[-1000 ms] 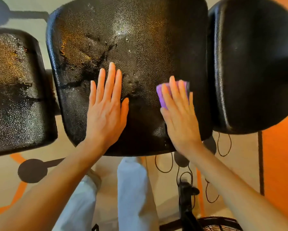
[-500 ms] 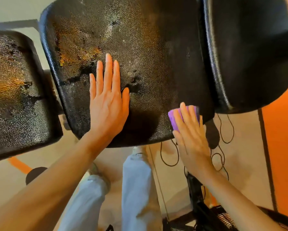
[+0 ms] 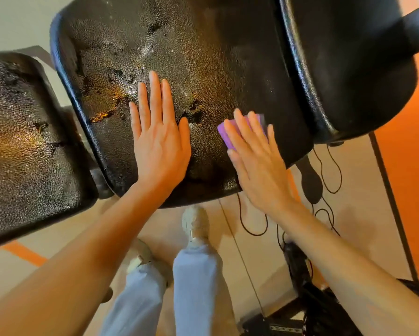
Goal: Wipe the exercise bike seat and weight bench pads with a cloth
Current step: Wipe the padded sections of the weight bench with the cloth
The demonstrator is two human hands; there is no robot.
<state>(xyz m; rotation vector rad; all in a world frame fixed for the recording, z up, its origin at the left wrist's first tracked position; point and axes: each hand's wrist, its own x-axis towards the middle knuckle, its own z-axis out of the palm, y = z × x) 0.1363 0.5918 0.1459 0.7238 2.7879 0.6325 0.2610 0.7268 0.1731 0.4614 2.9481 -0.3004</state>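
Observation:
A large black textured bench pad [image 3: 203, 49] with cracked patches fills the middle of the head view. My left hand [image 3: 158, 139] lies flat on it with straight fingers. My right hand [image 3: 254, 154] presses a folded purple cloth [image 3: 225, 137] flat against the pad's lower right part; most of the cloth is hidden under the fingers. A second worn black pad [image 3: 26, 146] sits to the left, and a smoother black pad [image 3: 354, 69] to the right.
Below the pads are my legs in light trousers and pale shoes [image 3: 195, 224] on a beige floor. Black cables [image 3: 324, 180] loop on the floor at right beside a dark machine frame [image 3: 300, 275]. An orange floor area [image 3: 412, 166] lies far right.
My right hand with the cloth slid down to the pad's lower right edge, then came back up and left onto the pad. My left hand stayed flat on the pad.

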